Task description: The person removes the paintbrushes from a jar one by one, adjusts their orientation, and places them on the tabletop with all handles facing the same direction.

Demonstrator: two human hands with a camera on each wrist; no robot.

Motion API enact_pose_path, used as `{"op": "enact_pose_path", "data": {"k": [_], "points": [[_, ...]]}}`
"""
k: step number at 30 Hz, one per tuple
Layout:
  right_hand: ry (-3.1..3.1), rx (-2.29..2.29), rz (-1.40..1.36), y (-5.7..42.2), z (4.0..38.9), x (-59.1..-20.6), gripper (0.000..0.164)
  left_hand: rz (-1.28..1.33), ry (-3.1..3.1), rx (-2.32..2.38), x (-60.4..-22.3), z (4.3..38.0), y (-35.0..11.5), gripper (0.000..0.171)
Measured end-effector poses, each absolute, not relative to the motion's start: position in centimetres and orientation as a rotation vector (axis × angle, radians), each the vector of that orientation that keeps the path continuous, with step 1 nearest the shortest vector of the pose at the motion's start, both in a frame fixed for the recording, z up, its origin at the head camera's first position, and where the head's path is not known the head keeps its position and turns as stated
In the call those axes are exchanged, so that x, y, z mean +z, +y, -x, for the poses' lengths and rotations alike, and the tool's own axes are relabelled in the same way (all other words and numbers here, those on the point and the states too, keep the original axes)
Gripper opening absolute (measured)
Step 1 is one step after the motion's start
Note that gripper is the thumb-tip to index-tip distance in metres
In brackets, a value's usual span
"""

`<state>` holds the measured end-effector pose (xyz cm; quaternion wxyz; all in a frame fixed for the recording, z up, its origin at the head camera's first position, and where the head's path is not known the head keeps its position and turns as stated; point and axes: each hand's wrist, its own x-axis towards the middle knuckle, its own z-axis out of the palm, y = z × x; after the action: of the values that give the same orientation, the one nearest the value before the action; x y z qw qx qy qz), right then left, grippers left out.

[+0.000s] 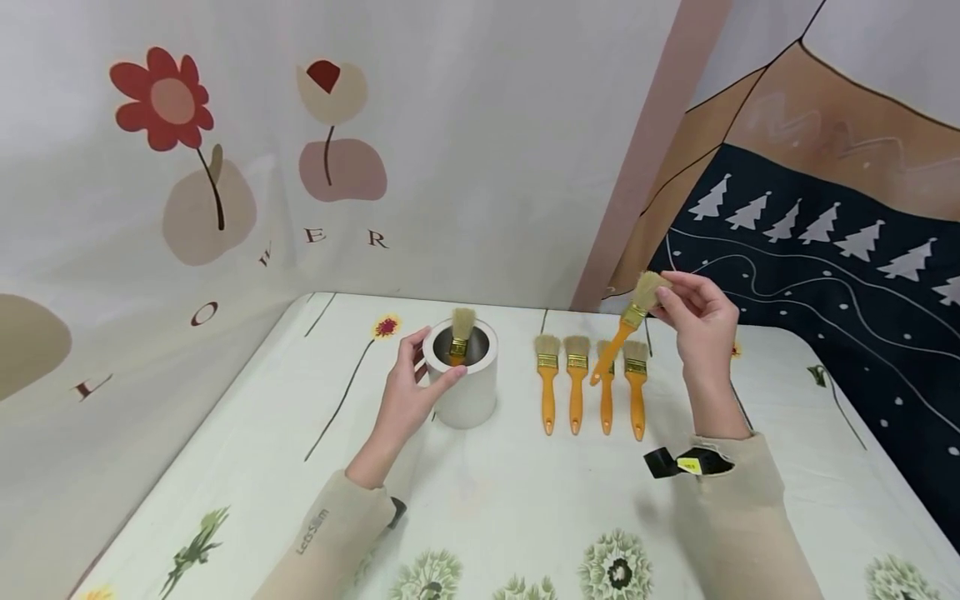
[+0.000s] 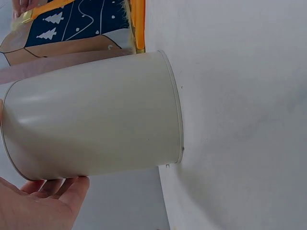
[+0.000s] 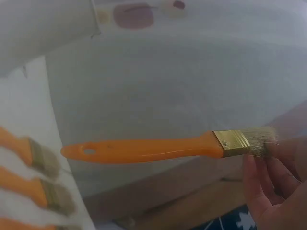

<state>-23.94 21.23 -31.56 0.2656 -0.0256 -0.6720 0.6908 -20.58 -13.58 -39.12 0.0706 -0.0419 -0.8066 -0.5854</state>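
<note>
My left hand holds a white cylindrical container by its rim, thumb at the near side and fingers at the left. Bristles up, a paintbrush stands inside it; the lower handle is hidden by the wall. My right hand pinches another paintbrush by its bristles, the orange handle hanging down and left above the table. Below it lies a row of several paintbrushes, bristles pointing away, one partly covered by the held brush. In the left wrist view, fingers touch the container's side near the rim.
A white cloth printed with flowers covers the table. Behind it hangs a light curtain with flower prints, and at the right a dark cloth with white trees. The container stands left of the brush row.
</note>
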Motion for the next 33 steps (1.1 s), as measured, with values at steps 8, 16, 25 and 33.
{"op": "enact_pose_path", "data": {"k": [8,16,25,33], "points": [[-1.91,1.844,0.241,24.2,24.9,-33.4,0.021,0.121,-2.426,-1.747,-39.0,20.6,-13.6,0.083],[-2.061,1.893,0.368,27.7,25.8,-35.6,0.018,0.129,-2.434,-1.743,-38.9,20.5,-13.5,0.083],[-2.238,1.972,0.453,33.3,29.6,-42.9,0.021,0.127,-2.435,-1.74,-39.0,20.6,-13.6,0.083],[-2.39,1.935,0.526,32.0,28.8,-42.2,0.018,0.137,-2.431,-1.748,-38.9,20.4,-13.6,0.083]]}}
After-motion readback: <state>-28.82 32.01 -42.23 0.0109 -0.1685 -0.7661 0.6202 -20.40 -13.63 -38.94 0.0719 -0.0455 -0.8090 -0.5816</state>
